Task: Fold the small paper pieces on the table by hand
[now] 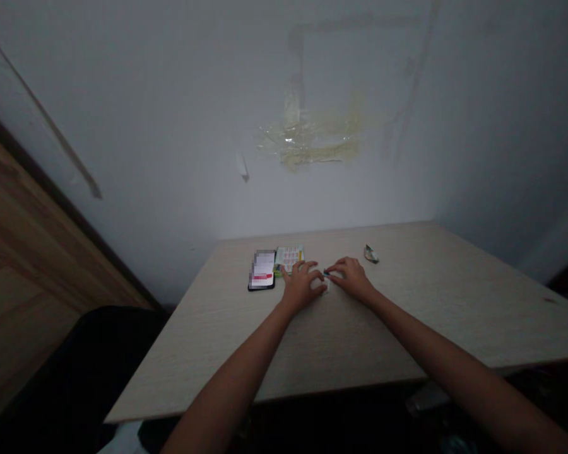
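Both my hands rest on a pale wooden table (407, 321) near its far edge. My left hand (301, 284) lies palm down with curled fingers pressing on a small white piece of paper (325, 285). My right hand (353, 276) meets it from the right, its fingertips pinched on the same paper, where a small dark-blue spot shows. Just left of my left hand lie a green-edged printed booklet (289, 257) and a black phone (262, 270) with a lit screen.
A small crumpled green-and-white wrapper (371, 254) lies on the table to the right of my hands. A white wall (170, 126) with old tape marks (312, 142) stands behind the table. A wooden panel (23, 252) is at the left, a dark seat (76, 372) below.
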Demonstrator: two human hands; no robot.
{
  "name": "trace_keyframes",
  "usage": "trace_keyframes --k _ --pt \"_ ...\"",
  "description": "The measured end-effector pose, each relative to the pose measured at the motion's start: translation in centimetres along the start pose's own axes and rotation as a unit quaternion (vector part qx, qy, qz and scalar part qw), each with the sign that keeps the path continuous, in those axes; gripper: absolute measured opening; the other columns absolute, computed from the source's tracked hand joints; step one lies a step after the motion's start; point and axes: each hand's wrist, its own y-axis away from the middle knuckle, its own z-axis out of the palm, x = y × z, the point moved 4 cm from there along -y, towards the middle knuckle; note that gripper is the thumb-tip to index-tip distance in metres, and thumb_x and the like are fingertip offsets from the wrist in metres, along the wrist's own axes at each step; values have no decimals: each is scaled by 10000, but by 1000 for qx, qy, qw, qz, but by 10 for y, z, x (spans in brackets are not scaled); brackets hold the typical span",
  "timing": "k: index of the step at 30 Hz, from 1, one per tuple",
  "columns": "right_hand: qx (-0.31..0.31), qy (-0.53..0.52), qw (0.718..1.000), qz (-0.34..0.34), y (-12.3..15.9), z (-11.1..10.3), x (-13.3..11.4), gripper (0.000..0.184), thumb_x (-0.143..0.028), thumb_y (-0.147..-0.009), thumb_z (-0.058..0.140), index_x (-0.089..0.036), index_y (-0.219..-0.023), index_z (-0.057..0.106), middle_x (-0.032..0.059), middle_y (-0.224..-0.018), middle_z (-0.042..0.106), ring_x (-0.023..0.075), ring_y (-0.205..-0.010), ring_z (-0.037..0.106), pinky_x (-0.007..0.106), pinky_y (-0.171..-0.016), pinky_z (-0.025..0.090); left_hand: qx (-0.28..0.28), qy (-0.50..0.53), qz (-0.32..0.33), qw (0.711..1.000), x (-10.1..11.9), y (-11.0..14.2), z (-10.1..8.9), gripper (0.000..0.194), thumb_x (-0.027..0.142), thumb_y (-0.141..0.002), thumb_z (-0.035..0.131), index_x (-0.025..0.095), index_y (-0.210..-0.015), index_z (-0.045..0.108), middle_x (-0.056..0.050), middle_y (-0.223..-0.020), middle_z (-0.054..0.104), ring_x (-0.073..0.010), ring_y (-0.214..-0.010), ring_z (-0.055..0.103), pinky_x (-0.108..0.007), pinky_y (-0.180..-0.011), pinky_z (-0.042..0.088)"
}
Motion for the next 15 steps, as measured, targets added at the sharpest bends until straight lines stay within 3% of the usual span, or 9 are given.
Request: trace_keyframes --k 6,9,15 --pt "12 -39 999 14 -1 4 6 232 -390 -836 682 -295 -1033 761 90 -1114 662 288 -1114 547 421 -975 395 5 -28 0 1000 -3 0 4 203 525 -829 664 433 -997 732 60 -1464 490 -364 -1387 310 -812 -1053 -12" --pt "24 -101 995 11 -2 4 10 225 -301 -821 677 -244 -1029 741 82 -1091 698 272 -1106 574 411 -985 403 13 -47 -8 999 -4 0 5 224 550 -831 649 437 -1007 730 63 -1461 500 -368 -1392 303 -805 -1058 -40" --pt "34 -284 957 45 0 3 14 193 -278 -783 670 -196 -954 634 32 -838 736 200 -838 685 340 -852 479 26 -69 -29 997 -6 0 7 258 573 -837 629 424 -1025 725 53 -1478 491 -369 -1405 285 -785 -1073 -40"
